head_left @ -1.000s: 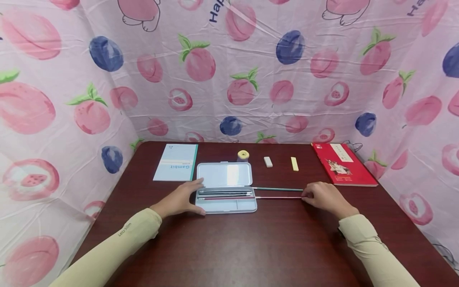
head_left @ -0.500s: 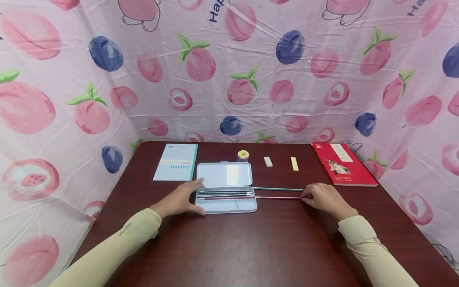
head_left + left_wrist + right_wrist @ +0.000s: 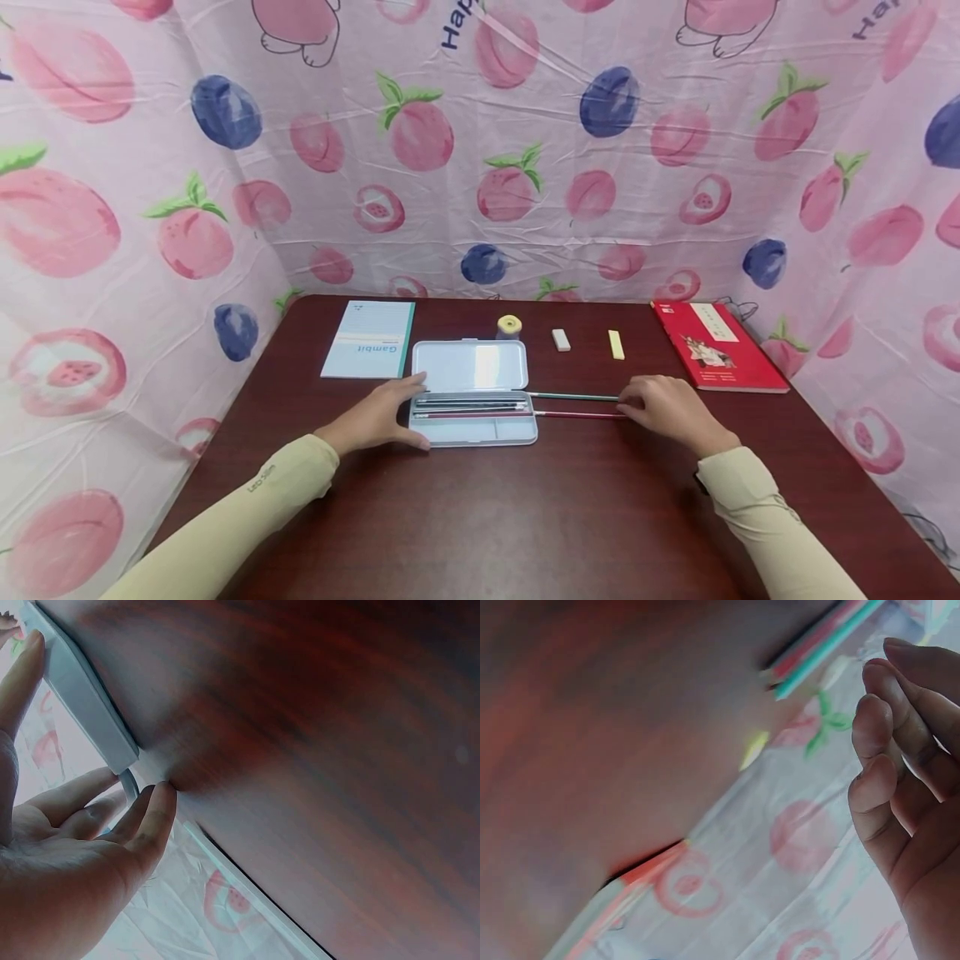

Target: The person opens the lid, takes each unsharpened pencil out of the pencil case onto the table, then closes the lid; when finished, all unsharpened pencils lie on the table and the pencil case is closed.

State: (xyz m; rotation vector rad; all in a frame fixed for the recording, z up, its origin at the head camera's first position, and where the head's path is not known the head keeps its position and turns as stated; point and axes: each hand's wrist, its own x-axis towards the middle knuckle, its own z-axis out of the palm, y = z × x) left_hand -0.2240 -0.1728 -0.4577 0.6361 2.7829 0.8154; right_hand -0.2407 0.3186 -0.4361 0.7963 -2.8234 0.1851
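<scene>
An opened pencil case (image 3: pixel 468 429) lies on the table, its lid laid back, with several pencils in its tray. My left hand (image 3: pixel 375 417) spans its left end, thumb at the near corner and fingers at the lid side; in the left wrist view the left hand (image 3: pixel 90 840) holds the case (image 3: pixel 86 697) between thumb and fingertips. A green pencil (image 3: pixel 573 397) and a red pencil (image 3: pixel 577 414) stretch from the tray's right side to my right hand (image 3: pixel 667 410). In the right wrist view the right hand (image 3: pixel 911 772) has loosely curled fingers, apart from the visible pencil ends.
Behind the case stands a yellow-topped roll (image 3: pixel 509 326). To its right lie a white eraser (image 3: pixel 561 339) and a yellow strip (image 3: pixel 617 344). A notebook (image 3: pixel 367 340) is at the back left, and a red book (image 3: pixel 716 346) at the back right.
My right hand has shifted slightly left, over the outer ends of the two pencils. The left hand and the case have kept their places.
</scene>
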